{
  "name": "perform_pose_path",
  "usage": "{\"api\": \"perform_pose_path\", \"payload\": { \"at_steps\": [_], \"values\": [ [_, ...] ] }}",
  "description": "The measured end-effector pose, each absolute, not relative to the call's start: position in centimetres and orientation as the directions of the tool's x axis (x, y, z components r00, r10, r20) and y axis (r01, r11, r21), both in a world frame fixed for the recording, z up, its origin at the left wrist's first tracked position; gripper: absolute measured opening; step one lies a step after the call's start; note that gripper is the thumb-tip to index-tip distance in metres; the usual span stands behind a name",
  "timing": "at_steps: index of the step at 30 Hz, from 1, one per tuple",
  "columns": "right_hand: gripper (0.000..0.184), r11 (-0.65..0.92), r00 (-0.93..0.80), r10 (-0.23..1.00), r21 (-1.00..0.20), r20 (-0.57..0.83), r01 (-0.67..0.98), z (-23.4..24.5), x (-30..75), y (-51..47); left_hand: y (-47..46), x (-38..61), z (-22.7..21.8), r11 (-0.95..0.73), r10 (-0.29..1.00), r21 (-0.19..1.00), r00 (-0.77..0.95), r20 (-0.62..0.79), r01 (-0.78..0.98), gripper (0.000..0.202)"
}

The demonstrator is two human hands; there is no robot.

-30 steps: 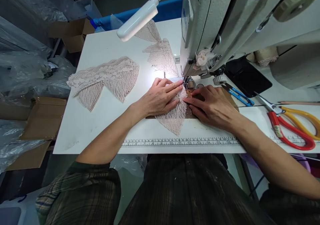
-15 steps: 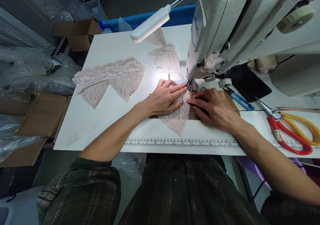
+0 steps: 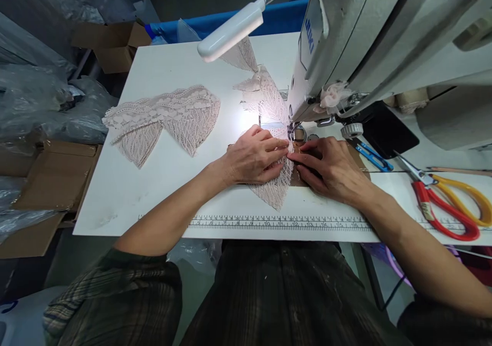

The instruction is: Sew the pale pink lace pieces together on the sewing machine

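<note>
Pale pink lace lies under the sewing machine's presser foot, its pointed end toward me. My left hand rests flat on this lace, fingers stretched toward the needle area. From the right, my right hand pinches the lace's edge with its fingertips, just in front of the foot. Beyond the foot, more lace trails away over the table. Fingers hide part of the edge being held. A separate lace piece with two points lies to the left.
A white lamp hangs over the table, which has a printed ruler along its front. Right of my hand lie blue thread snips, a dark phone-like slab and red-and-yellow scissors. Cardboard boxes stand left.
My left fingertips have drawn back slightly from the presser foot toward me. More lace shows beside and behind the foot. My right hand stays at the edge; the view has shifted a little.
</note>
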State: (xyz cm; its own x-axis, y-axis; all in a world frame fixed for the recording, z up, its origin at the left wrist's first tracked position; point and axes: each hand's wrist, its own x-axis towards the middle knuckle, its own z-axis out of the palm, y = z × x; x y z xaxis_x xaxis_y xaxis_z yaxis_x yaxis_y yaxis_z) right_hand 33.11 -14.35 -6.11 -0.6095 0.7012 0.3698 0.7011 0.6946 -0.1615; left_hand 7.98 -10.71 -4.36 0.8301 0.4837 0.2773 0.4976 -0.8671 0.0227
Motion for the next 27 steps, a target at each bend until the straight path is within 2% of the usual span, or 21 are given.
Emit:
{"api": "perform_pose_path", "payload": {
  "at_steps": [18,23,27],
  "values": [
    [0.041,0.607,-0.558,0.772,-0.096,0.304,0.789,-6.0,32.2,-13.6,-11.1,8.7,-3.8,-0.763,0.639,-0.007,0.755,0.146,0.646,0.049],
    [0.040,0.608,-0.549,0.769,-0.111,0.328,0.786,-6.2,32.3,-14.0,-10.7,8.9,-4.2,-0.731,0.673,0.013,0.719,0.172,0.682,0.049],
    [0.042,0.600,-0.541,0.773,-0.101,0.332,0.794,-6.5,32.2,-13.8,-10.3,8.6,-4.5,-0.729,0.675,0.074,0.698,0.238,0.680,0.046]
  ]
}}
